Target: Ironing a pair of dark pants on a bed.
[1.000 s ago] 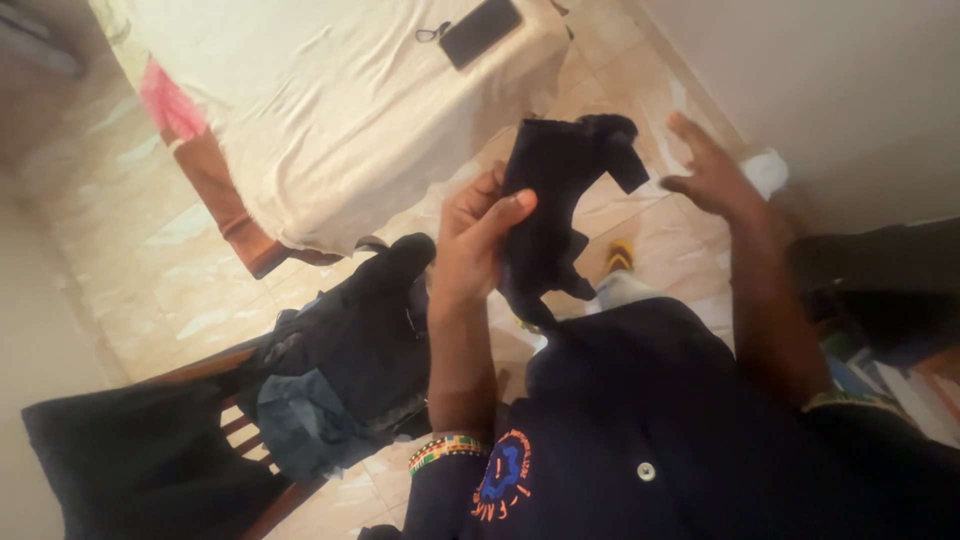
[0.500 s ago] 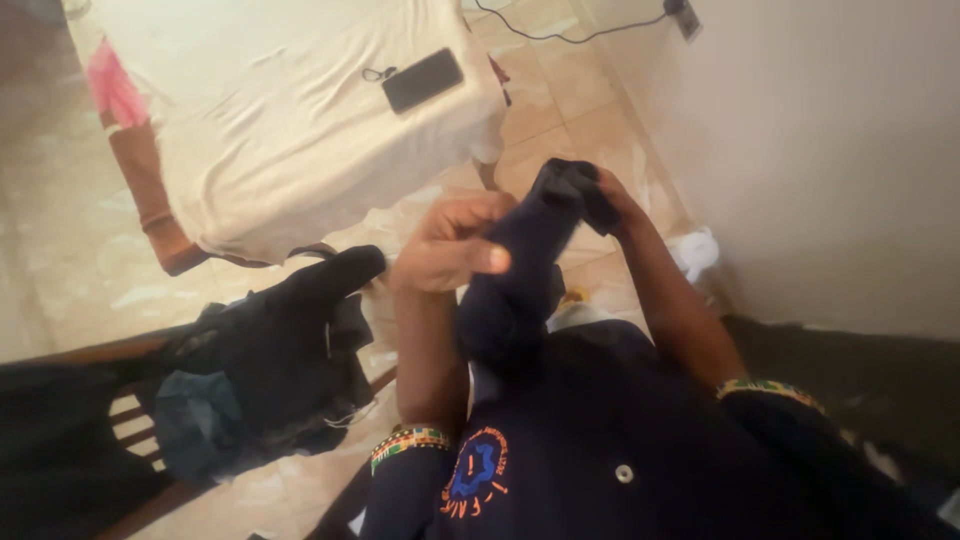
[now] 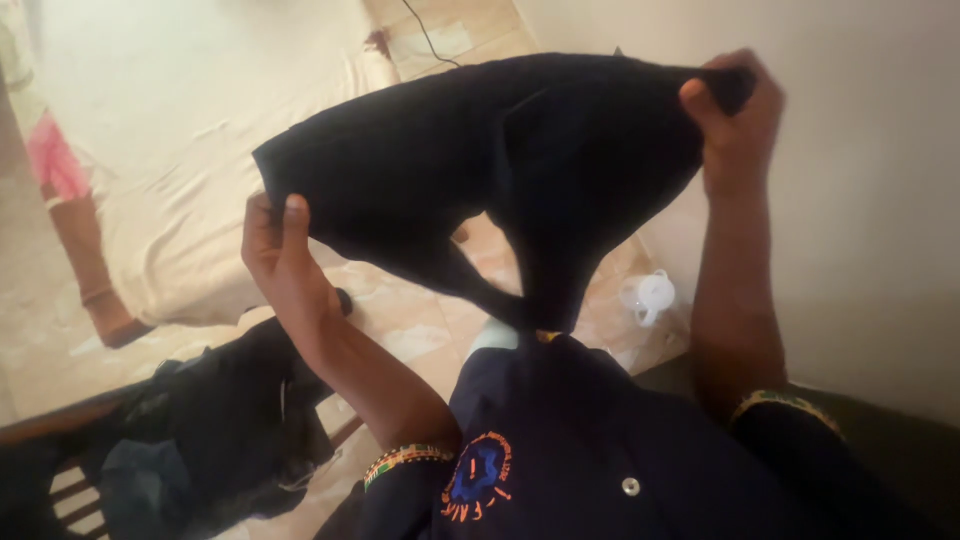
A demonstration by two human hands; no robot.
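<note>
dark garment: a black piece of cloth, stretched out wide in the air between both hands, up in front of the person's chest. the middle of it sags and narrows down to a point just above the navy shirt the person is wearing.
left hand: at the lower left corner of the garment, fingers closed on the hem, thumb on the near side pinching the edge.
right hand: at the upper right corner of the garment, higher than the left one, fingers curled shut around a bunched bit of fabric, thumb pressed on top.
wrists: beaded bands on both, a multicoloured bracelet below the left hand, another one peeking out below the right.
bed: behind and left of the garment, covered in a cream sheet with a pink patch near its left edge. the garment hides part of it.
chair: wooden, well below and left of the garment, with a heap of dark clothes piled on it.
floor: tan tiles showing under the garment.
white cup thing: small, on the floor just below the garment's right side, near the wall. too blurry to say exactly what it is.
cable: thin dark line on the floor above the garment.
</note>
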